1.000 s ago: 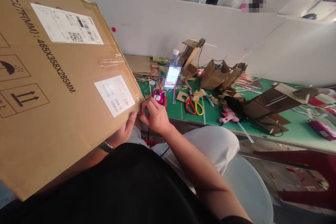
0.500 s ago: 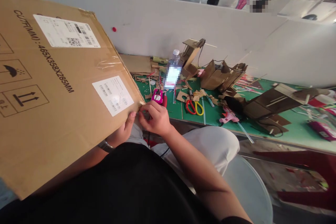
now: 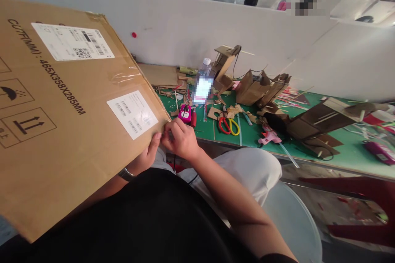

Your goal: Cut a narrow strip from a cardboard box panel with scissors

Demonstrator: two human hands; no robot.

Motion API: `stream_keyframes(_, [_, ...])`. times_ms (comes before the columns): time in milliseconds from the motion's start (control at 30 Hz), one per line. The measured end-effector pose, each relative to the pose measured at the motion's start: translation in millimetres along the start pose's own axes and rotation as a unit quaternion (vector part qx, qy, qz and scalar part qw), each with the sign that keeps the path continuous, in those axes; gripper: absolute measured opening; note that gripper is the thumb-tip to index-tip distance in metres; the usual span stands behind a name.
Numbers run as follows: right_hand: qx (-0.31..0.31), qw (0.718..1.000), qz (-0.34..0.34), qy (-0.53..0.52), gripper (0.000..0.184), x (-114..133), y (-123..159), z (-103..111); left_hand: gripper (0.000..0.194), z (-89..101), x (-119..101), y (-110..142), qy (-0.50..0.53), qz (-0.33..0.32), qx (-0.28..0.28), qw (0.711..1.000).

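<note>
A large piece of printed cardboard [image 3: 77, 139], with two white labels and clear tape along its right edge, is held tilted across my left side. My left hand [image 3: 149, 154] grips its lower edge, thumb on the printed face and the other fingers hidden behind. At the lower right corner my right hand [image 3: 182, 139] is closed in a pinch, close to the left thumb. Whether its fingertips have hold of the cardboard edge or of tape there is too small to tell.
On the green table [image 3: 212, 133] lie red-and-yellow scissors [image 3: 228, 125], a pink glue gun [image 3: 269, 135], a magenta box [image 3: 185, 113] and cardboard scraps. A bottle [image 3: 206, 67] and a lit phone [image 3: 203, 90] stand further back. Cardboard constructions [image 3: 251, 87] are to the right, before a white partition [image 3: 175, 24].
The cardboard has shifted slightly left and its upper part has dropped a little. My right hand stays pinched at the corner, having moved slightly left.
</note>
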State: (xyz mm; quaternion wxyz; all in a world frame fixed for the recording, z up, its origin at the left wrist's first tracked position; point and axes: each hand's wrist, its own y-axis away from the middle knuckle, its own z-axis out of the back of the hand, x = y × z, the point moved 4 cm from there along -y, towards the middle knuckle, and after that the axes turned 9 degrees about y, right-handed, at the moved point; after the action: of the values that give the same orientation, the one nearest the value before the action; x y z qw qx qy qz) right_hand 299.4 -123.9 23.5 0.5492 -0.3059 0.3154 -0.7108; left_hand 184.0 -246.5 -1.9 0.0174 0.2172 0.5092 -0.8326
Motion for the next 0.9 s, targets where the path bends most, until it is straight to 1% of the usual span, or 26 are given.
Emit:
stream_keyframes(167, [0.009, 0.999, -0.014, -0.03, 0.008, -2, -1, 3, 0.04, -0.7, 0, 0, 0.011, 0.002, 0.004, 1.0])
stream_keyframes(233, [0.009, 0.999, -0.02, -0.044, 0.008, -3, -2, 3, 0.039, -0.6, 0, -1, -0.002, -0.007, 0.009, 1.0])
stream_keyframes(300, [0.012, 0.998, -0.027, -0.054, 0.009, -3, -2, 3, 0.04, 0.5, 0, -1, -0.017, -0.002, 0.01, 1.0])
stream_keyframes(367, [0.005, 0.997, -0.036, -0.065, 0.011, -5, -3, 5, 0.039, 1.1, 2, -1, -0.012, 0.025, 0.022, 0.999])
stream_keyframes(467, [-0.026, 0.993, -0.058, -0.095, 0.013, -10, -6, 12, 0.035, -0.6, 7, 0, 0.028, 0.072, 0.067, 0.995])
stream_keyframes(533, [-0.038, 0.99, -0.062, -0.118, 0.011, -13, -8, 17, 0.035, -1.3, 8, -1, 0.051, 0.088, 0.084, 0.991])
stream_keyframes(633, [-0.035, 0.99, -0.036, -0.131, 0.005, -14, -9, 23, 0.037, -0.7, 7, -7, 0.082, 0.099, 0.085, 0.988])
stream_keyframes(700, [-0.028, 0.992, -0.01, -0.121, 0.008, -11, -9, 24, 0.038, -0.3, 5, -12, 0.105, 0.115, 0.087, 0.984])
stream_keyframes(800, [-0.022, 0.995, 0.014, -0.1, 0.006, -7, -8, 21, 0.042, -1.3, 3, -18, 0.144, 0.153, 0.108, 0.972])
stream_keyframes(900, [-0.019, 0.996, 0.024, -0.082, 0.006, -4, -8, 16, 0.044, -2.0, 1, -21, 0.183, 0.18, 0.116, 0.96])
